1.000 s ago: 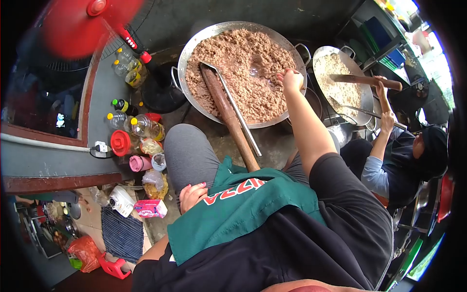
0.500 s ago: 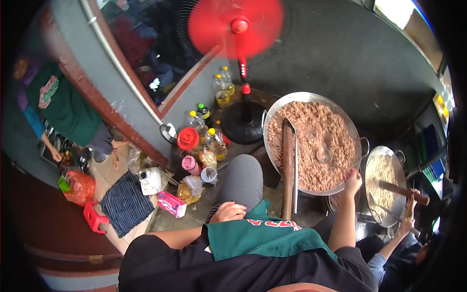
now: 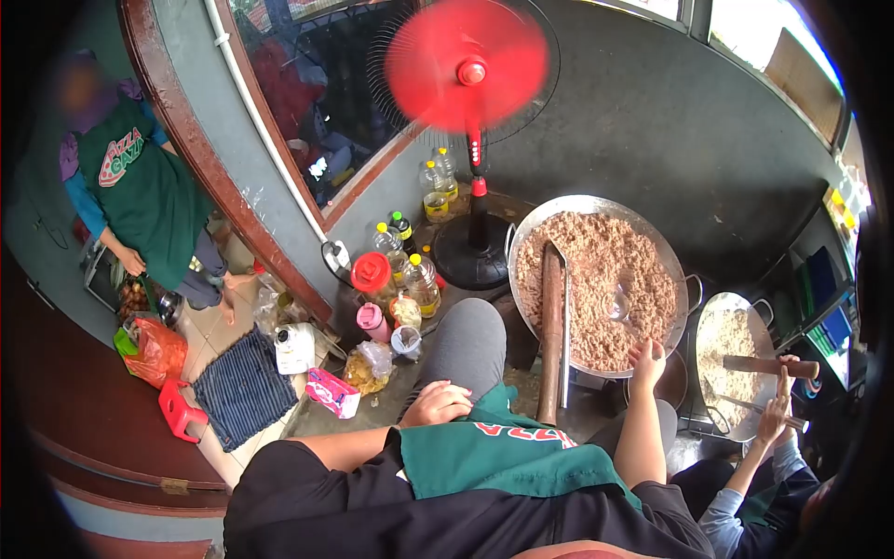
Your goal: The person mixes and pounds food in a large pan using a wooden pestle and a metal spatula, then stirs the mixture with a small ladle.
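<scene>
My left hand (image 3: 441, 404) lies flat on my grey-trousered thigh, over the edge of my green apron (image 3: 512, 461), holding nothing. Just off the near rim of a large wok (image 3: 690, 270), my right hand (image 3: 647, 365) is raised with its fingers loosely bent and nothing visible in them. Crumbly brown food (image 3: 596, 252) fills the wok, with a shiny round patch showing in it. A long wooden-handled spatula (image 3: 551, 335) with a metal edge rests across the wok's left side, its handle end by my lap; neither hand touches it.
A red fan (image 3: 472, 70) spins behind several oil bottles (image 3: 422, 284). At right, a co-worker's hands (image 3: 778, 410) hold tools over a second wok (image 3: 731, 303) of pale food. Another person (image 3: 140, 177) stands at left beyond a dark mat (image 3: 242, 382) and red stool (image 3: 179, 410).
My right hand has moved left and slightly down along the wok's near rim. My left hand stays on my thigh. The view has tilted up, and the person at left stands more upright.
</scene>
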Motion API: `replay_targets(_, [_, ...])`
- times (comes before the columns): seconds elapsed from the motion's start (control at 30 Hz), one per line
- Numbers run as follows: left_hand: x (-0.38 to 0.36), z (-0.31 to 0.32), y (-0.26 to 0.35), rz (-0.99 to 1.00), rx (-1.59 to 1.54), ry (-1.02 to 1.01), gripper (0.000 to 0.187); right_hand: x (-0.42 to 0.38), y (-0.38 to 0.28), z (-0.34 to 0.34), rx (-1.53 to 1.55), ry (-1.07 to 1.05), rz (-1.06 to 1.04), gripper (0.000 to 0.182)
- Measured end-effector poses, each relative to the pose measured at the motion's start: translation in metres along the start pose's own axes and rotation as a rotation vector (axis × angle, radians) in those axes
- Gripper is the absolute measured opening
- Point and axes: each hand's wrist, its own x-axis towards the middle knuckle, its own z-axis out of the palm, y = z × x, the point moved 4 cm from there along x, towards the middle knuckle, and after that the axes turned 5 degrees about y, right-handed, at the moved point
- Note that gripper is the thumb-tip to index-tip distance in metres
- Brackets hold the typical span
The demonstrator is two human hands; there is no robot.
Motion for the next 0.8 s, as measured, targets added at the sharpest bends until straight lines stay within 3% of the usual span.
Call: replay_targets(0.8, [0.001,-0.005,0.007,-0.028,-0.059,-0.042,0.023,-0.016,-0.009,-0.009,-0.033,0.015,0.086,0.023])
